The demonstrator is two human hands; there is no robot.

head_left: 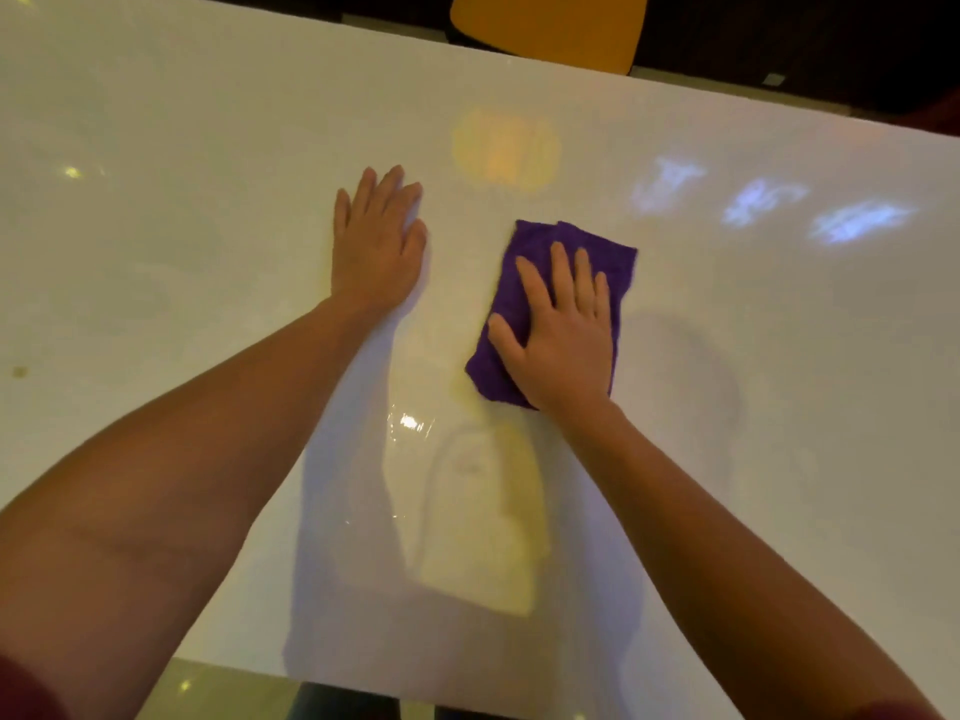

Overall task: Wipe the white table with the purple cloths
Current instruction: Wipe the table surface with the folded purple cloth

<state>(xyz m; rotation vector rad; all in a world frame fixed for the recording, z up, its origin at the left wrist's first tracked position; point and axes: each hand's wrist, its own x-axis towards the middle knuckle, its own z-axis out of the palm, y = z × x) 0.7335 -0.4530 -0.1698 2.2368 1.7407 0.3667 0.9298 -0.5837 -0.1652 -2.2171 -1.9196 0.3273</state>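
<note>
A glossy white table [182, 210] fills the view. One folded purple cloth [605, 254] lies flat near its middle. My right hand [563, 335] presses flat on the cloth, fingers spread, covering its lower half. My left hand [376, 241] rests palm down on the bare tabletop to the left of the cloth, fingers together, holding nothing. Only this one cloth is in view.
An orange chair back [550, 28] stands beyond the table's far edge. A small dark speck [20, 372] marks the table at the left. The near edge [234, 667] runs along the bottom, with floor below it. Light reflections shine on the right part of the surface.
</note>
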